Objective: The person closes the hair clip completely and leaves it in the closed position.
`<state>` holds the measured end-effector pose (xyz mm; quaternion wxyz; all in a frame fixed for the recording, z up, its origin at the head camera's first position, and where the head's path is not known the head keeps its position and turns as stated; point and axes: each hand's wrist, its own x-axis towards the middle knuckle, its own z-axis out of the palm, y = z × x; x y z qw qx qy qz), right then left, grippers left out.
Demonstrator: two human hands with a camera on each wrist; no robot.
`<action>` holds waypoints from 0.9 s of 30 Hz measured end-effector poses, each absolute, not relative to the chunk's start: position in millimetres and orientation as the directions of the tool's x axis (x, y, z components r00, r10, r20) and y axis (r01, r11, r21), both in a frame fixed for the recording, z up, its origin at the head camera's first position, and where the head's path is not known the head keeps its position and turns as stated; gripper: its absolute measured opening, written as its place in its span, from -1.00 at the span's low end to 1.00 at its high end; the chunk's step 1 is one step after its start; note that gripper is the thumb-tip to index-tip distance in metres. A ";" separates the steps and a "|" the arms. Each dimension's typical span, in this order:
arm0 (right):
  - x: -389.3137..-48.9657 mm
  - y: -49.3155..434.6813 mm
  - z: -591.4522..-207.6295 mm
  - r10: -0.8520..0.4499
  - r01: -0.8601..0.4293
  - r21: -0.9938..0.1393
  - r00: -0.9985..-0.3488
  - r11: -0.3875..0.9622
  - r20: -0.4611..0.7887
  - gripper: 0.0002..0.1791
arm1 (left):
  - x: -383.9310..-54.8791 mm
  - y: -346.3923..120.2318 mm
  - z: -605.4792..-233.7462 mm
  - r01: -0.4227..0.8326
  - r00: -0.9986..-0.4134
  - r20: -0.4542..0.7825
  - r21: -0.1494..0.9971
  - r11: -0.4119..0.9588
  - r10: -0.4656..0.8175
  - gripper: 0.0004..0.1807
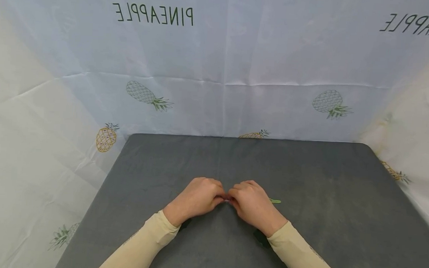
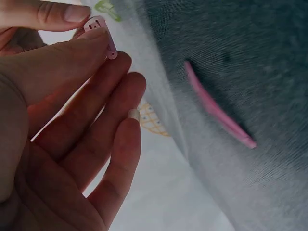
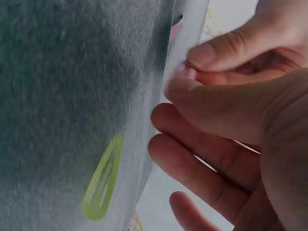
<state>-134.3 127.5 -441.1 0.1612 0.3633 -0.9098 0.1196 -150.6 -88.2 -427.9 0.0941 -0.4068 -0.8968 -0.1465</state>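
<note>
A small pink snap hair clip point(image 2: 111, 48) is held up between both hands, largely covered by fingertips. My left hand point(image 1: 200, 195) pinches it between thumb and index finger, while the other fingers curve loosely below. From the opposite side, my right hand point(image 1: 252, 201) pinches the same clip, its thumb close to the left thumb. A light-green snap clip point(image 3: 102, 180) lies on the dark table beside the right hand. Another pink clip point(image 2: 219, 115) lies on the table near the left hand; the hands hide it in the head view.
The dark grey table point(image 1: 306, 170) runs back to a white pineapple-print cloth point(image 1: 203, 57), which also hangs along both sides. Cream sleeves point(image 1: 148, 239) cover the forearms.
</note>
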 end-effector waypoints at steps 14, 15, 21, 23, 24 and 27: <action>-137.1 156.5 -439.7 -0.534 -0.594 -0.158 -0.789 0.789 0.302 -0.76 | -157.8 -82.8 -442.4 0.691 -0.723 0.197 0.189 0.698 0.662 -0.94; -136.7 159.1 -439.5 -0.529 -0.589 -0.159 -0.794 0.792 0.299 -0.75 | -158.1 -81.7 -441.4 0.687 -0.727 0.195 0.188 0.702 0.658 -0.95; -135.1 171.6 -441.0 -0.505 -0.561 -0.165 -0.815 0.811 0.283 -0.75 | -158.3 -68.7 -433.3 0.670 -0.742 0.178 0.163 0.724 0.646 -0.89; -134.4 174.3 -441.3 -0.498 -0.554 -0.168 -0.819 0.815 0.283 -0.75 | -158.3 -60.4 -430.6 0.676 -0.736 0.170 0.151 0.721 0.655 -0.83; -134.1 175.4 -441.8 -0.497 -0.552 -0.168 -0.820 0.817 0.283 -0.76 | -158.6 -55.7 -429.8 0.679 -0.734 0.164 0.143 0.720 0.659 -0.82; -134.1 177.2 -443.6 -0.496 -0.551 -0.169 -0.822 0.817 0.281 -0.78 | -159.3 -41.5 -428.4 0.683 -0.730 0.143 0.135 0.718 0.668 -0.80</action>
